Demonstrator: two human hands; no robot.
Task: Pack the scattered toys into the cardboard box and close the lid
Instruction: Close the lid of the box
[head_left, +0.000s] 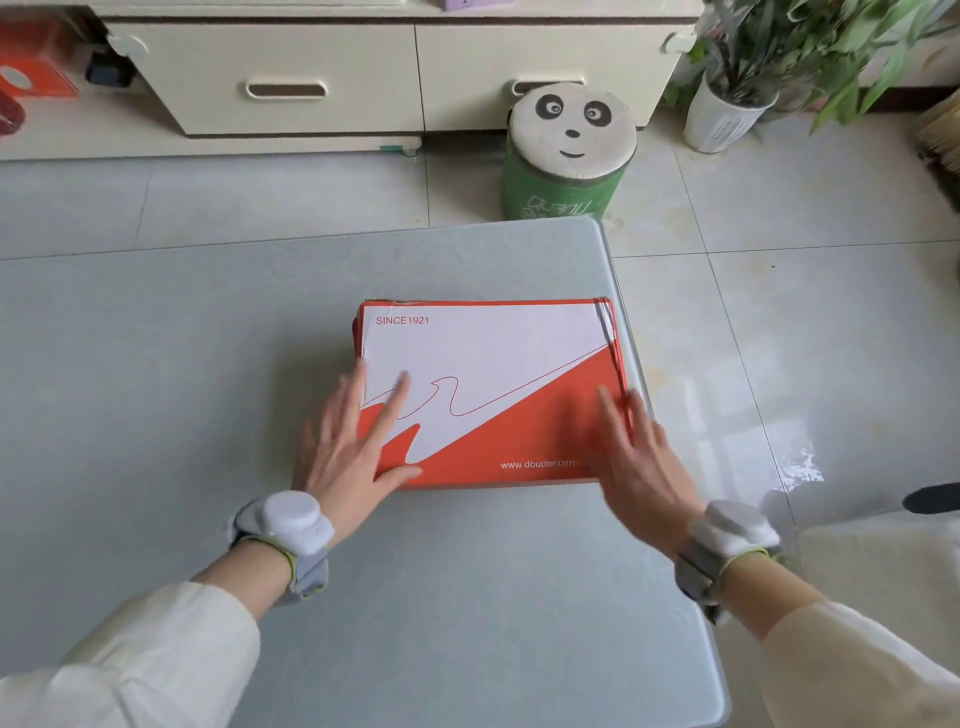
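An orange and white cardboard box (493, 374) lies on the grey table (182, 389) with its lid down flat. My left hand (353, 447) lies with straight, spread fingers on the lid's near left corner. My right hand (639, 457) is flat over the near right corner, its fingers along the right edge, and looks blurred. Neither hand grips anything. No toys are in sight; the inside of the box is hidden.
A green stool with a panda face (569, 150) stands on the tiled floor beyond the table's far right corner. A cream drawer cabinet (332, 78) runs along the back. A potted plant (737, 98) is at the far right.
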